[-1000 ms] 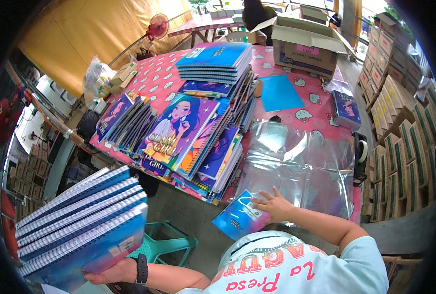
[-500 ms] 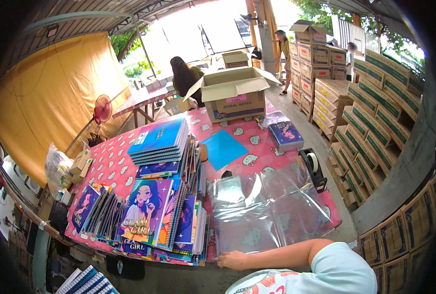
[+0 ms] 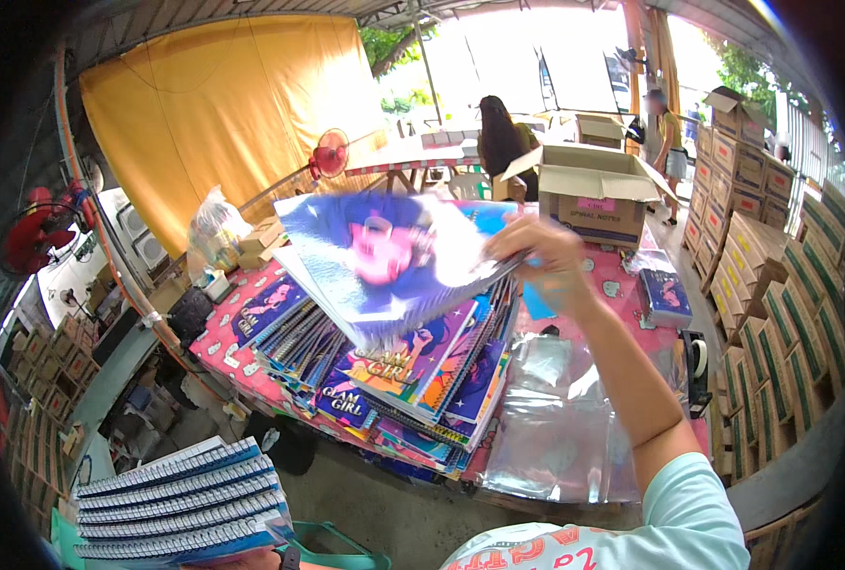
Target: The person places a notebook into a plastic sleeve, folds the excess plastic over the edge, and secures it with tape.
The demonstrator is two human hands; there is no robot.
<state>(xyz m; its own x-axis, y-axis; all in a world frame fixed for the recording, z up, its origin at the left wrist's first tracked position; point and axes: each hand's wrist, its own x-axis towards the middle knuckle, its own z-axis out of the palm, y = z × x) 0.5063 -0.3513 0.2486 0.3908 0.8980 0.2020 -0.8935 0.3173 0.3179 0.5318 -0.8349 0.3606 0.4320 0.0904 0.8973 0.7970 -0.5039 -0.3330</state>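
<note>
My right hand (image 3: 548, 255) is raised over the table, its fingers closed on the edge of a spiral notebook (image 3: 384, 261) with a blue and purple cover, smeared by motion. That notebook hangs tilted above piles of spiral notebooks (image 3: 346, 404) with bright cartoon-girl covers. At the lower left, my left hand (image 3: 256, 559) supports a stack of spiral notebooks (image 3: 180, 503), wire bindings facing up; its fingers are mostly hidden beneath them. To the right of the piles, clear plastic sheets (image 3: 556, 437) lie flat on the pink patterned table cover (image 3: 218, 351).
An open carton (image 3: 589, 204) stands at the table's far side, near a small notebook stack (image 3: 665, 294) and a tape dispenser (image 3: 696, 370). Stacked boxes (image 3: 774, 313) line the right. A seated person (image 3: 503, 142) is beyond the table; another person (image 3: 668, 142) stands farther back.
My right hand has risen from the plastic sheets' near edge and now holds a notebook over the piles. The view has turned left, bringing my left hand and more of its notebook stack into sight.
</note>
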